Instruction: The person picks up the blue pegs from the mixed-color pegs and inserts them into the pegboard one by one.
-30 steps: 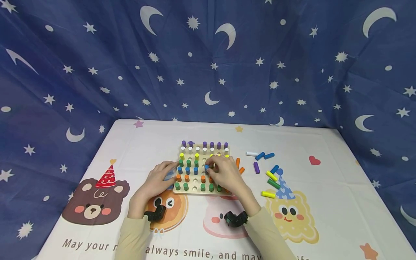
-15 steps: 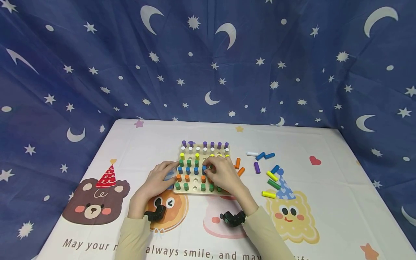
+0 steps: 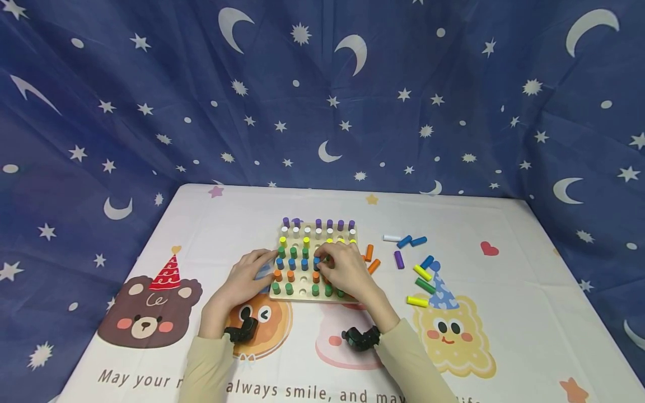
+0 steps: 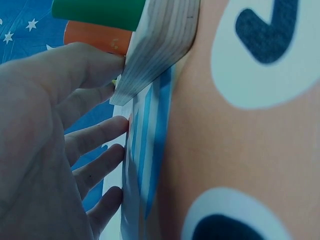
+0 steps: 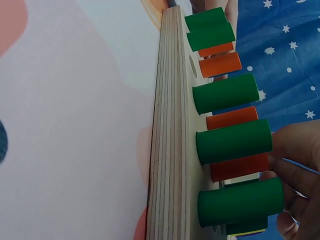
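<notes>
A wooden pegboard [image 3: 294,298] holds upright pegs in rows of purple, white, yellow, green, blue and orange, with another green row nearest the person. My right hand [image 3: 349,270] reaches over its right side and pinches a blue peg [image 3: 316,263] standing in the blue row. Several pegs lie hidden beneath that hand. At the board's left edge rests my left hand [image 3: 244,281], fingers spread and fairly straight. The left wrist view shows its thumb and index finger touching the board's side [image 4: 160,45]. In the right wrist view, green pegs [image 5: 234,141] partly block the right fingers [image 5: 295,142].
Loose pegs are scattered right of the board: a white one [image 3: 391,238], a purple one [image 3: 399,259], a green one [image 3: 425,285], plus several blue, yellow and orange ones. A printed white cloth [image 3: 529,313] covers the table; a blue starry curtain [image 3: 453,151] hangs behind.
My right hand has shifted slightly left, and the blue peg at its fingertips has gone from a little above its row to standing in it. The left hand keeps its place.
</notes>
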